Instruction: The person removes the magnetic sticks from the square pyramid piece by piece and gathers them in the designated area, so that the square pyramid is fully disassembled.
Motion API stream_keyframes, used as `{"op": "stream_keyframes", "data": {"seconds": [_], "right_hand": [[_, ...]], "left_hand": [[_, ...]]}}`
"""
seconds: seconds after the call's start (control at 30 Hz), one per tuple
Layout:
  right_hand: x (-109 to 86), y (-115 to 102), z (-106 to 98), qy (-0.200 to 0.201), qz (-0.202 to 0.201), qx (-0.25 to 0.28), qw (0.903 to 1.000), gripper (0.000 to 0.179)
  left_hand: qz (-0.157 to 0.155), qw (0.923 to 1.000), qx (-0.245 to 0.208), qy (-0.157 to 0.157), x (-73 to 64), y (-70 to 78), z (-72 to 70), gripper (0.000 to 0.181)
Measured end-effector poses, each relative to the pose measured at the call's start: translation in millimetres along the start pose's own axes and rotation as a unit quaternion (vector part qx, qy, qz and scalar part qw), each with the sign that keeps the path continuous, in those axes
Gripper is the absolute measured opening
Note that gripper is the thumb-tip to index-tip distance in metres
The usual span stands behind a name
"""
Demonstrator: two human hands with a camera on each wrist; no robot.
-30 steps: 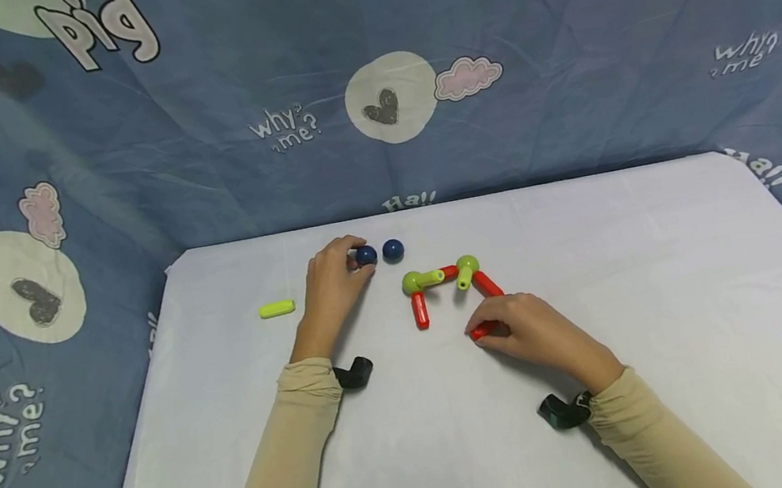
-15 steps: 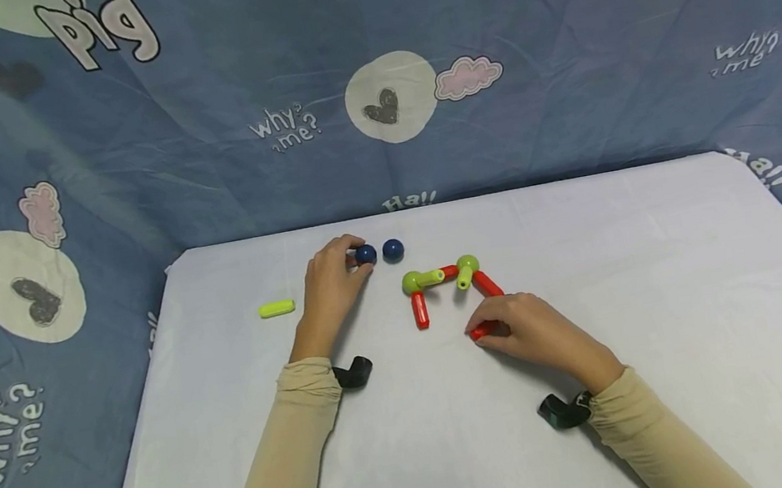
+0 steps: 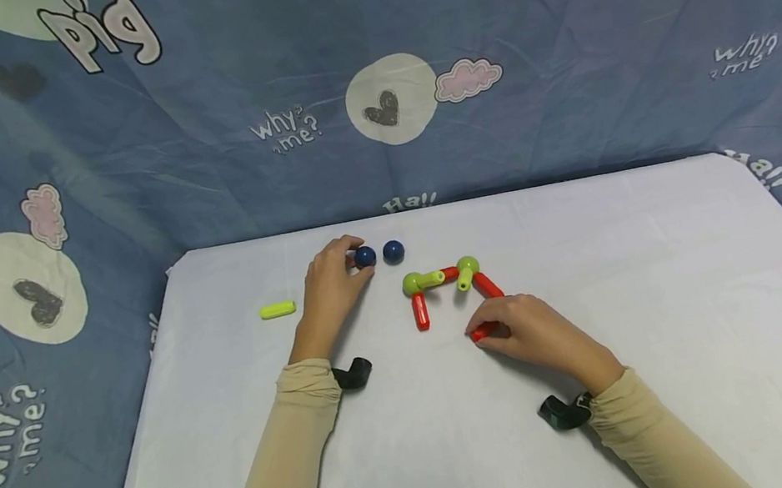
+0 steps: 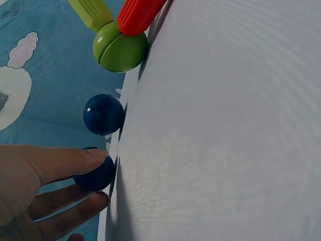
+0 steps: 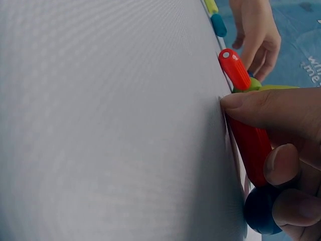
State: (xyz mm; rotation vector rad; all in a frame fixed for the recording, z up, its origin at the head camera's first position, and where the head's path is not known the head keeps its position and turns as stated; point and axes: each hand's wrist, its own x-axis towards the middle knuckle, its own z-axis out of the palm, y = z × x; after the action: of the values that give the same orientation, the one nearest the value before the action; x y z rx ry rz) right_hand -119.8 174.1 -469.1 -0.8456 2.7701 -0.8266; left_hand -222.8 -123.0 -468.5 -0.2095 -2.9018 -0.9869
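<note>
My left hand is at the back of the table, with thumb and fingers around a dark blue ball. A second blue ball lies just right of it. My right hand grips a red stick between thumb and fingers. At the lower end of that stick is another blue ball, partly covered by the fingers and hidden in the head view. Between the hands lies a joined piece: two green balls with red sticks and yellow-green sticks attached.
A loose yellow-green stick lies left of the left hand. All of it is on a white-covered table. A blue printed cloth hangs behind the table's back edge. Each wrist wears a black camera.
</note>
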Motion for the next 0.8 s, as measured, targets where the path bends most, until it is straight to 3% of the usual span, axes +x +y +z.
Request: {"op": "stream_keyframes", "data": {"seconds": [0.53,0.8], "right_hand": [[0.1,-1.9,-0.8,-0.001,0.005,0.000,1.0000,0.023],[0.2,-2.6,-1.1,-0.002,0.005,0.000,1.0000,0.023]], "left_hand": [[-0.002,1.0000,-0.005,-0.006,0.3,0.2,-0.3,0.036],[-0.005,1.0000,-0.003,-0.006,-0.3,1.0,-0.2,0.042]]}}
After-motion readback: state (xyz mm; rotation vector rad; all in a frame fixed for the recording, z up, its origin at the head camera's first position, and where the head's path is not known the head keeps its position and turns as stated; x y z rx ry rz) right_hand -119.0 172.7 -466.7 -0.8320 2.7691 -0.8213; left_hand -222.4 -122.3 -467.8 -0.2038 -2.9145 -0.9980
